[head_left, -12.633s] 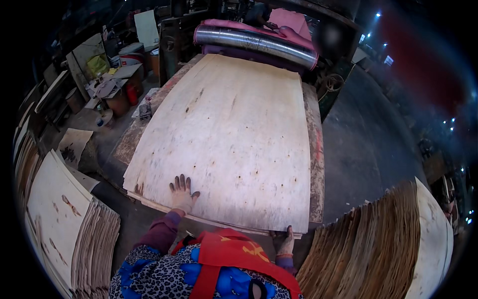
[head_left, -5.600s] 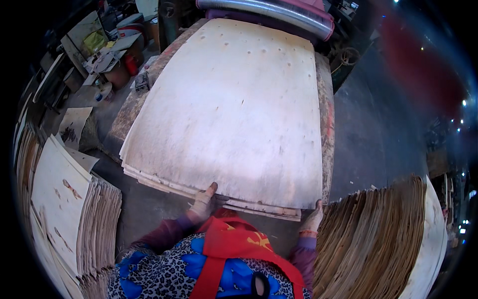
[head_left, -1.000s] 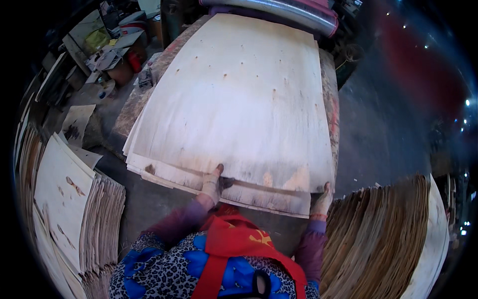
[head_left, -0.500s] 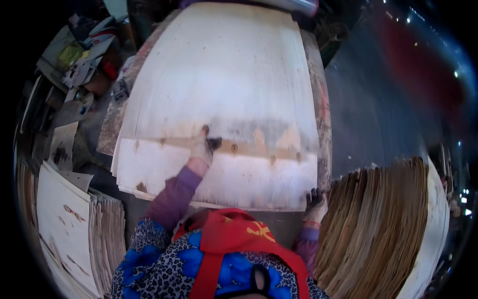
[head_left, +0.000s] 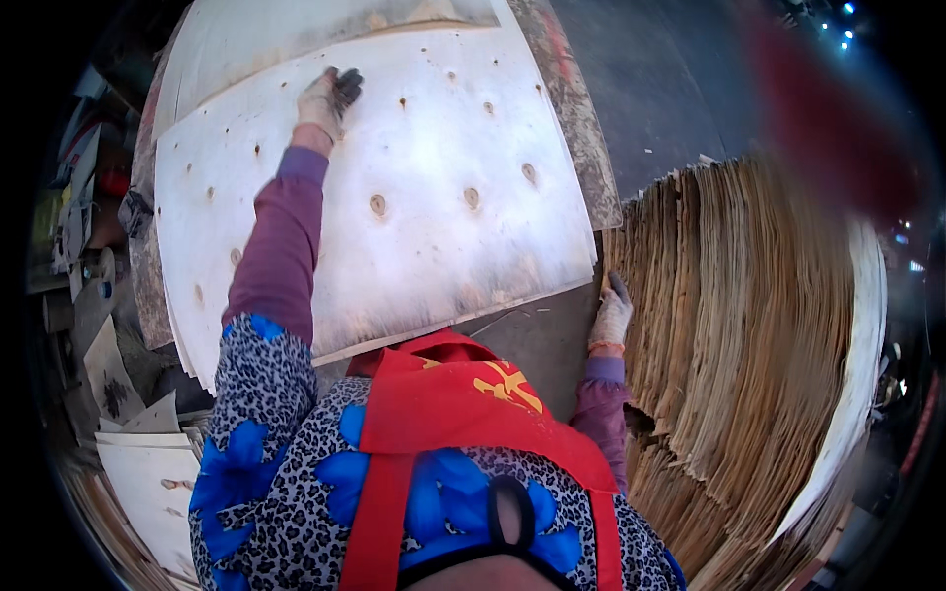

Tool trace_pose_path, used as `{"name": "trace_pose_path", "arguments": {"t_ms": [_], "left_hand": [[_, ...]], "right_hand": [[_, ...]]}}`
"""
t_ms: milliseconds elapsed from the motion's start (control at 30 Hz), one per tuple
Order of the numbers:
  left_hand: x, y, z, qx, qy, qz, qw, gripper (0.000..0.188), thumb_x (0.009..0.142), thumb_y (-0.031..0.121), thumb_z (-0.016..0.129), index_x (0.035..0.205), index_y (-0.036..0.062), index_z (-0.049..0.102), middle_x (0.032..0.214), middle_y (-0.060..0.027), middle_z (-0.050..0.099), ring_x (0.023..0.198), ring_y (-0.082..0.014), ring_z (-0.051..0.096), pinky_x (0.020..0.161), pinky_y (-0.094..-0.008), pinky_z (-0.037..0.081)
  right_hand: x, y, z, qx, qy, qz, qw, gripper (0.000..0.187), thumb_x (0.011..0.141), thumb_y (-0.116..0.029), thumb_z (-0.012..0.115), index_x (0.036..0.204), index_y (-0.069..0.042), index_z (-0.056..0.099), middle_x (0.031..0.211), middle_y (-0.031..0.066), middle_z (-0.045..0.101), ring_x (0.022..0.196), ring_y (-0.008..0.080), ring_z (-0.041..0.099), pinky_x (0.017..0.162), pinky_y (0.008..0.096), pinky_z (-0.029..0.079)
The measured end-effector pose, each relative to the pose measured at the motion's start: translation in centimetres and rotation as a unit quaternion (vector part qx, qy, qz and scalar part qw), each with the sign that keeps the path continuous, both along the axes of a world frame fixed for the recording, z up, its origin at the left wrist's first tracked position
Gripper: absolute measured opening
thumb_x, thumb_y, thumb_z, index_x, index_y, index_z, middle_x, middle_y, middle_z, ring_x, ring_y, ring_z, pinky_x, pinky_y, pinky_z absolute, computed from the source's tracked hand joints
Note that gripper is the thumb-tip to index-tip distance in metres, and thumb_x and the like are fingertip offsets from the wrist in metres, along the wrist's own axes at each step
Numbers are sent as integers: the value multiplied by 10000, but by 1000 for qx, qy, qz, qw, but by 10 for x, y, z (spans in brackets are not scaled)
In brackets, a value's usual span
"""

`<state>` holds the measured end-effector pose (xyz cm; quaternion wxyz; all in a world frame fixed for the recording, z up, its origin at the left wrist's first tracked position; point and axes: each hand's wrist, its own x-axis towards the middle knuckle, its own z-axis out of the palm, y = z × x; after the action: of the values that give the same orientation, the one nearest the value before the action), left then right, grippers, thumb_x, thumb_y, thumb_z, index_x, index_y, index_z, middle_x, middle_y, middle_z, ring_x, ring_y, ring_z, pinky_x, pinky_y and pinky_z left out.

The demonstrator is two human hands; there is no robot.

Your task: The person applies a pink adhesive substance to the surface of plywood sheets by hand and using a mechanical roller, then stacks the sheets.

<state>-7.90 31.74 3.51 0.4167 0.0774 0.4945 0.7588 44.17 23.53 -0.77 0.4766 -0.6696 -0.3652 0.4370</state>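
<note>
Left hand: While the purple-sleeved left forearm [head_left: 281,241] reaches up across the pale work, the left hand [head_left: 330,97] lies over it with dark fingers loosely bent and nothing visibly grasped; whether it presses on the surface cannot be told.
Knotted veneer sheet: the knotted veneer sheet [head_left: 424,148] lies on top of a pile in front of the person, its near edge close to the red apron [head_left: 463,394]; forearm and hand hide a strip of its left part.
Upper veneer sheet: beyond the left hand, the upper veneer sheet [head_left: 296,22] overlaps the far part of the knotted one, its edge just past the fingers.
Worn platform: under the pile, the worn platform [head_left: 576,113] shows along the right side, stained reddish.
Right hand: low at the person's right, the right hand [head_left: 611,320], an orange band at its wrist, is at the near side of the brown-edged veneer stack [head_left: 729,305]; I cannot tell whether it grips a sheet.
Obstacles: that tall stack crowds the right arm; at left are a smaller veneer stack [head_left: 148,483] and a dark-stained sheet [head_left: 110,369].
Red blur: the red blur [head_left: 833,108] veils the upper right.
</note>
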Motion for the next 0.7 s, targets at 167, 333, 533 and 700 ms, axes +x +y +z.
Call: {"name": "trace_pose_path", "arguments": {"t_ms": [167, 333, 533, 700], "left_hand": [[86, -70, -5, -6, -14, -116, 993, 316, 897, 193, 424, 1146, 2, 465, 1096, -166, 555, 1000, -270, 553, 859, -379, 444], [133, -149, -18, -34, -45, -105, 993, 299, 875, 204, 480, 1089, -3, 507, 1011, -156, 595, 893, -259, 592, 768, -359, 471], [170, -264, -31, -195, -45, -129, 971, 381, 841, 379, 541, 993, 30, 543, 827, -126, 613, 719, -244, 592, 670, -385, 480], [198, -326, -50, -322, -227, -188, 900, 757, 700, 628, 575, 1105, -4, 474, 1054, -203, 519, 894, -324, 526, 723, -462, 458]], "right_hand": [[-5, 4, -14, -64, -12, 101, 993, 480, 689, 13, 491, 1168, 31, 509, 1034, 58, 569, 840, 104, 505, 748, 191, 386], [8, 5, -29, 26, -15, 153, 988, 406, 733, -49, 546, 1132, 24, 524, 1049, 64, 550, 924, 128, 497, 826, 227, 367], [-25, -13, 34, 65, 97, 140, 983, 217, 777, -104, 625, 940, -17, 510, 856, 14, 509, 814, 106, 472, 742, 230, 387], [-67, -29, 116, 126, 302, 191, 925, 151, 771, -58, 613, 842, -60, 480, 833, 22, 518, 765, 122, 522, 718, 292, 467]]}}
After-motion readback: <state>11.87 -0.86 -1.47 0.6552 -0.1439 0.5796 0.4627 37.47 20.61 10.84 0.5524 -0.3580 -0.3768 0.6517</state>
